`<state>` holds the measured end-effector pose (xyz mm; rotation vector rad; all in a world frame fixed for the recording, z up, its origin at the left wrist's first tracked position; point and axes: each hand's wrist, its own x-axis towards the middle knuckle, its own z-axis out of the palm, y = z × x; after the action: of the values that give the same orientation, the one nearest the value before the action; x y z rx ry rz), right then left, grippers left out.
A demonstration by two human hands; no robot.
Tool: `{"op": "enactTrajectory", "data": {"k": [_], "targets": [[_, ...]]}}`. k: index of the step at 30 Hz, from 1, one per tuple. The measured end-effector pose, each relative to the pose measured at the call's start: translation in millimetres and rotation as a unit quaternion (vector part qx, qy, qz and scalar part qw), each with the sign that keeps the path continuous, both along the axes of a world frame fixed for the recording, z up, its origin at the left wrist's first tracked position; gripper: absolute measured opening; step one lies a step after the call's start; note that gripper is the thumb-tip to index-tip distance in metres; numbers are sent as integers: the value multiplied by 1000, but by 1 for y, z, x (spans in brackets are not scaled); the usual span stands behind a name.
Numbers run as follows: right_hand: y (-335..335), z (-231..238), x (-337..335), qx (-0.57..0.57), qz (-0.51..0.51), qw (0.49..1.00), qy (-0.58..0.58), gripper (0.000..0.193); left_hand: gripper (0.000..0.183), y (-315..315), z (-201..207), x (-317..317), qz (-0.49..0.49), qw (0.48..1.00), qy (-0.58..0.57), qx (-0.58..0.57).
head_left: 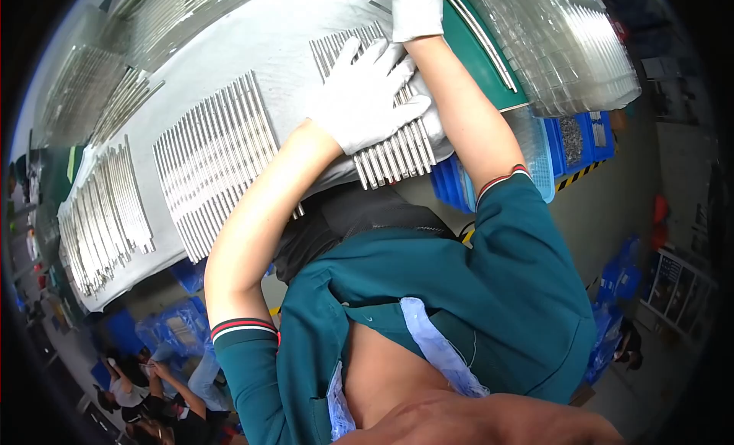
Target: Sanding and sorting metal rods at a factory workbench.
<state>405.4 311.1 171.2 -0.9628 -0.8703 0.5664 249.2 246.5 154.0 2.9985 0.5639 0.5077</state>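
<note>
My left hand (367, 93), in a white glove, lies with fingers spread across a row of slim metal rods (394, 160) laid side by side near the table's front edge. Their middle part is hidden under it. My right hand (418, 13), also gloved in white, reaches to the top edge of the picture. Its fingers are cut off there, so what it touches does not show. Beside it, a pair of long thin rods (483, 41) rests on a green mat (466, 43). A wider row of metal rods (218, 154) sits to the left of my left hand.
Another bundle of rods (107, 216) lies at the table's left end, on a pale cloth (283, 43). Clear plastic trays (573, 55) are stacked at the right, and more trays (176, 21) at the far left. Blue bins (562, 151) stand below the right edge. People sit at lower left.
</note>
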Motion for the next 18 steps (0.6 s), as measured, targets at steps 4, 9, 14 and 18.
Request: {"op": "enactTrajectory", "data": {"k": [4, 9, 14, 18], "targets": [[-6, 9, 1, -24, -6, 999, 29, 61, 65, 3, -3, -21, -23, 1000, 10, -4], [-11, 10, -6, -122, 60, 985, 102, 59, 59, -4, 9, -76, 33, 999, 28, 29], [6, -8, -13, -3, 78, 996, 41, 64, 56, -58, 24, -82, 8, 995, 2, -99], [-1, -8, -17, -15, 107, 994, -5, 66, 60, -88, 20, -57, -48, 986, -37, -155]]}}
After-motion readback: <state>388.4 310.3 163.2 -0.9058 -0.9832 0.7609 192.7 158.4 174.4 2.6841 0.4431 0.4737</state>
